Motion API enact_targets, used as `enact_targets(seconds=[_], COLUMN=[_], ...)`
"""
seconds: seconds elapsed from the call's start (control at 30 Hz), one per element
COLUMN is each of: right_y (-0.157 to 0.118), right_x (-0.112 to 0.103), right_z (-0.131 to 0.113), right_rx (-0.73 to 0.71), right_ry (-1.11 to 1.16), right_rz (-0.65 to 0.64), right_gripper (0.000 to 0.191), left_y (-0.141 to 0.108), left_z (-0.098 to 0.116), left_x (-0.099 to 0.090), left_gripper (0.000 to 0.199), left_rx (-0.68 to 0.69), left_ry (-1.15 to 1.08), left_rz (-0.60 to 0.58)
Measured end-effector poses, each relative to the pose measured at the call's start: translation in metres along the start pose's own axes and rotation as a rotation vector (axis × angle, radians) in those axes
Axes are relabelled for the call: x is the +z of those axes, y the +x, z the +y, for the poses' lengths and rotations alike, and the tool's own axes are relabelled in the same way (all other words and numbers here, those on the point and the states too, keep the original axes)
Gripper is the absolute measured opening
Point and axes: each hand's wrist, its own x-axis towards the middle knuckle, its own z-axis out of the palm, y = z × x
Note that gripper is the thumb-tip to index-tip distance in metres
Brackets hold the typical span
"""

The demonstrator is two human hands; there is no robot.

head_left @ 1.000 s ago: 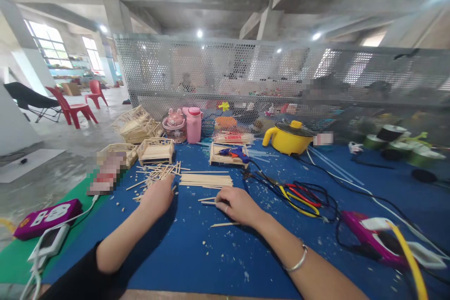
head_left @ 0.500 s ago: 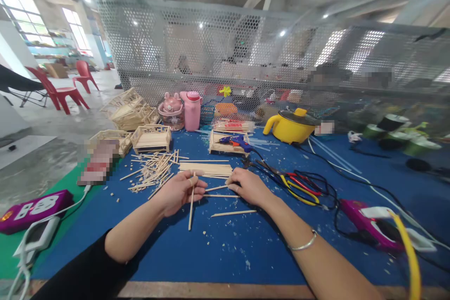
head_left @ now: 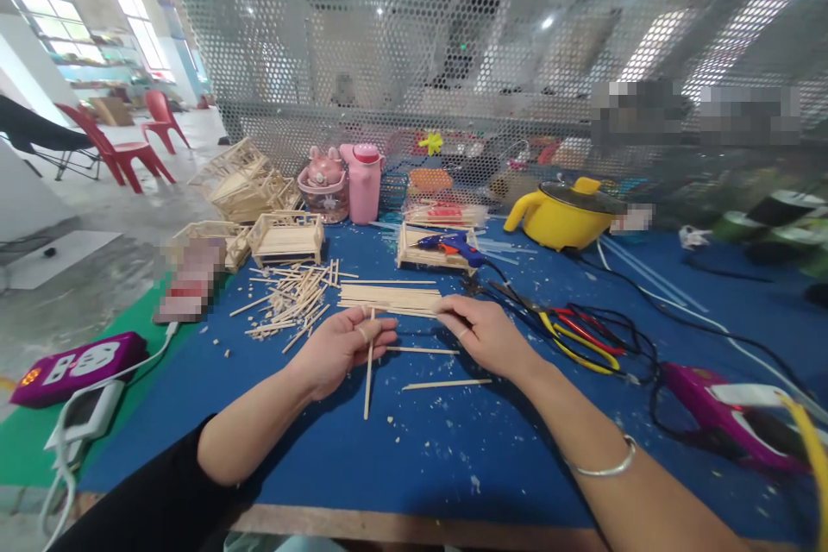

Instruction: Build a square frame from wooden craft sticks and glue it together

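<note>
My left hand (head_left: 346, 347) pinches a thin wooden stick (head_left: 368, 379), which points down toward the table's front edge. Bent and pressed together, the fingers of my right hand (head_left: 482, 332) are at the right end of a row of long wooden sticks (head_left: 388, 297); what they grip is hidden. Between the hands a single stick (head_left: 423, 350) lies flat on the blue mat, and a loose stick (head_left: 448, 384) rests nearer to me. Left of the row is a pile of short sticks (head_left: 291, 302).
Behind the sticks, a blue glue gun (head_left: 449, 246) rests on a small wooden frame (head_left: 409, 250). Another frame (head_left: 288, 239) stands left of it. Yellow-handled pliers (head_left: 579, 345) and cables lie right. A yellow pot (head_left: 560, 220) and pink bottle (head_left: 364, 185) stand behind.
My right hand has moved up to the end of the stick row; the stick that stuck out from its fingers no longer shows there. My left hand keeps its stick. The view has shifted.
</note>
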Motion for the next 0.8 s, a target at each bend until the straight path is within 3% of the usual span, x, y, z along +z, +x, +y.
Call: enact_targets(seconds=[0.17, 0.3, 0.47, 0.8], right_y=[0.001, 0.001, -0.001, 0.0], right_x=[-0.004, -0.012, -0.005, 0.0], right_z=[0.003, 0.013, 0.012, 0.0], right_rx=[0.06, 0.173, 0.113, 0.088], right_ry=[-0.041, -0.1, -0.052, -0.135], right_rz=[-0.027, -0.118, -0.318, -0.36], right_gripper=[0.02, 0.024, 0.018, 0.016], left_y=[0.0, 0.005, 0.012, 0.027], left_z=[0.002, 0.006, 0.007, 0.005], left_x=[0.0, -0.005, -0.014, -0.01], left_gripper=[0.016, 0.003, 0.014, 0.027], left_rx=[0.019, 0.096, 0.167, 0.32], left_ry=[-0.039, -0.111, -0.189, -0.3], left_rz=[0.021, 0.113, 0.207, 0.236])
